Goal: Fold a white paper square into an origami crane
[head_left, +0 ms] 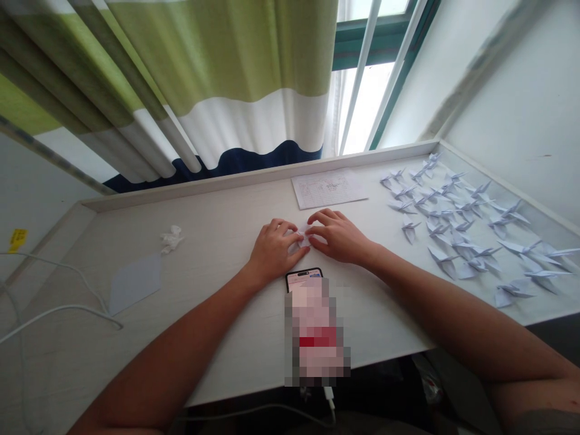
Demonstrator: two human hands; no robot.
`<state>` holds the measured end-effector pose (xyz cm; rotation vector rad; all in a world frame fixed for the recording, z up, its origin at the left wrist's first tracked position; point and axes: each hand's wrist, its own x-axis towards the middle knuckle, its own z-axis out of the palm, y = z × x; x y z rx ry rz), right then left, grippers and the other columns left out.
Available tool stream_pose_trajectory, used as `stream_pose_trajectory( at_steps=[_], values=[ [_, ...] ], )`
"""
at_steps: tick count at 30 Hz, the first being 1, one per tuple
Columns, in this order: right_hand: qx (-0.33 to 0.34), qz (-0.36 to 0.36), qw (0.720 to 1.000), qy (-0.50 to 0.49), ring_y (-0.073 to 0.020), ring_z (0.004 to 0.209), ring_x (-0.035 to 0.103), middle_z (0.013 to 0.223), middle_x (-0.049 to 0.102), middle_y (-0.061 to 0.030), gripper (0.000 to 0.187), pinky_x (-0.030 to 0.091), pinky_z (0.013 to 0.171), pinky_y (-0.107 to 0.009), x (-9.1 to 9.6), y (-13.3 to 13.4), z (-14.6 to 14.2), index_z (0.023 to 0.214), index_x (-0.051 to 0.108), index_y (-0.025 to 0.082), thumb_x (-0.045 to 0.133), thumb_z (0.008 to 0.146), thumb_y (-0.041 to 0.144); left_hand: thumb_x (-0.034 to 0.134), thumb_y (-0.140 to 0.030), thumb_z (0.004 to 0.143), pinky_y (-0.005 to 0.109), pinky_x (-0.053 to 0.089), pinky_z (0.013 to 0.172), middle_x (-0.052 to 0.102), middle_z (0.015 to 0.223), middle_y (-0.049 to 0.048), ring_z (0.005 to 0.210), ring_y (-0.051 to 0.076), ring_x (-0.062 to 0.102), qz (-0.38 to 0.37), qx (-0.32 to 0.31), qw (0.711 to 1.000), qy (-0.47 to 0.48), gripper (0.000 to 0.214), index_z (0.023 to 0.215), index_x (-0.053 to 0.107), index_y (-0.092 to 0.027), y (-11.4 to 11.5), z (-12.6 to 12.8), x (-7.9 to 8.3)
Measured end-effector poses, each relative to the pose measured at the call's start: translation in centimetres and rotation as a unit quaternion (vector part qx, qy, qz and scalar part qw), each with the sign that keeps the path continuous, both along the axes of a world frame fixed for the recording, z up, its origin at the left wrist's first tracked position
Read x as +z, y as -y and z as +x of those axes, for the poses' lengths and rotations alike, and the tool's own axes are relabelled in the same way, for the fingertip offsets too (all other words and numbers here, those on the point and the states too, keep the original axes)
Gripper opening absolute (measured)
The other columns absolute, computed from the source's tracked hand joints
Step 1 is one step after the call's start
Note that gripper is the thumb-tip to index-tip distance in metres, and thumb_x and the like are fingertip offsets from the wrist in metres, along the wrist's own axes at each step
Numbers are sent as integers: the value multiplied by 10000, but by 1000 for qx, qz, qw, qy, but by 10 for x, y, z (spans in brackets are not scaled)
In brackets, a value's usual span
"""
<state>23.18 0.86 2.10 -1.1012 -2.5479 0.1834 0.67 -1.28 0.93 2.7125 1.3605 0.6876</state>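
Observation:
A small piece of folded white paper (303, 240) lies at the middle of the desk, mostly covered by my fingers. My left hand (275, 248) pinches its left side between thumb and fingers. From the right, my right hand (339, 237) has its thumb and index finger on the same paper, the other fingers curved above it. Just below the hands is a phone (304, 275), its screen mostly blurred out. To the right stand many folded paper cranes (462, 211) in loose rows.
A printed sheet (330, 188) lies behind my hands near the desk's raised back edge. On the left are a crumpled tissue (171, 240), a flat white paper sheet (137, 284) and a white cable (67, 307). A charging plug (328, 396) hangs at the desk's front edge.

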Motion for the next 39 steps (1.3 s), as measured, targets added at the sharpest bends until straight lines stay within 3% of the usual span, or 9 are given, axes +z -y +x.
stream_pose_trajectory(
  at_steps=[3, 10, 15, 18, 20, 23, 29, 32, 39],
  values=[
    [3, -2, 1000, 1, -339, 1213, 597, 1275, 736, -98, 216, 484, 1021, -528, -1, -1, 0, 1132, 830, 274, 651, 1012, 260, 737, -441, 959, 518, 508, 1000, 754, 1218, 104, 1206, 333, 587, -6, 8, 1000, 1, 238, 1058, 817, -240, 1, 1, 1],
    [17, -7, 1000, 17, -362, 1341, 566, 1283, 735, -93, 176, 431, 1132, -576, 0, -2, -1, 1011, 857, 281, 683, 1007, 259, 743, -455, 949, 525, 515, 1002, 747, 1209, 103, 1202, 337, 571, -7, 17, 1000, 9, 226, 1005, 827, -254, 0, 0, -1],
    [4, 0, 1000, 7, -354, 1349, 567, 1298, 739, -80, 175, 441, 1124, -575, 4, -3, 6, 997, 859, 290, 685, 1010, 282, 745, -463, 947, 532, 511, 1007, 743, 1212, 102, 1219, 344, 561, -12, 21, 1000, 4, 233, 1018, 830, -258, 0, 0, 0],
    [-5, 22, 1000, 7, -344, 1289, 605, 1263, 758, -92, 190, 449, 1106, -561, 6, -4, 8, 926, 850, 247, 674, 987, 210, 741, -467, 951, 535, 502, 1024, 738, 1229, 99, 1235, 343, 557, -24, 25, 999, -1, 252, 1053, 829, -255, 0, 1, 1],
    [-16, 23, 1000, -7, -324, 1204, 644, 1224, 766, -102, 178, 475, 1065, -533, 5, -6, 9, 983, 847, 231, 672, 980, 201, 746, -466, 949, 532, 496, 1038, 736, 1234, 94, 1239, 338, 557, -30, 27, 999, 2, 249, 1056, 829, -257, 0, 1, 1],
    [0, -5, 999, -35, -303, 1131, 669, 1192, 771, -91, 150, 501, 1003, -495, 0, -9, 9, 1041, 843, 250, 712, 969, 255, 761, -451, 943, 518, 495, 1048, 737, 1224, 87, 1231, 324, 569, -31, 21, 999, 20, 232, 1058, 826, -260, -1, 0, -1],
    [5, -45, 996, -79, -276, 1048, 684, 1107, 782, -68, 110, 499, 940, -449, -11, -16, 9, 930, 835, 259, 736, 971, 282, 781, -382, 939, 500, 493, 1055, 733, 1243, 93, 1239, 311, 582, -15, -21, 999, 40, 155, 978, 829, -241, -3, -1, -2],
    [-4, -40, 995, -89, -273, 1031, 679, 1069, 782, -73, 136, 491, 930, -442, -15, -18, 9, 891, 811, 236, 721, 985, 273, 767, -366, 947, 503, 488, 1058, 734, 1252, 88, 1244, 314, 576, -13, -36, 998, 43, 142, 905, 835, -247, -3, -1, 0],
    [-56, 1, 991, -121, -258, 958, 635, 965, 734, -82, 76, 475, 864, -395, -22, -19, 2, 916, 721, 206, 697, 918, 134, 680, -202, 913, 529, 464, 1123, 754, 1286, 71, 1328, 325, 572, -26, -59, 997, 47, 131, 945, 802, -236, -2, -1, 0]
  ],
)
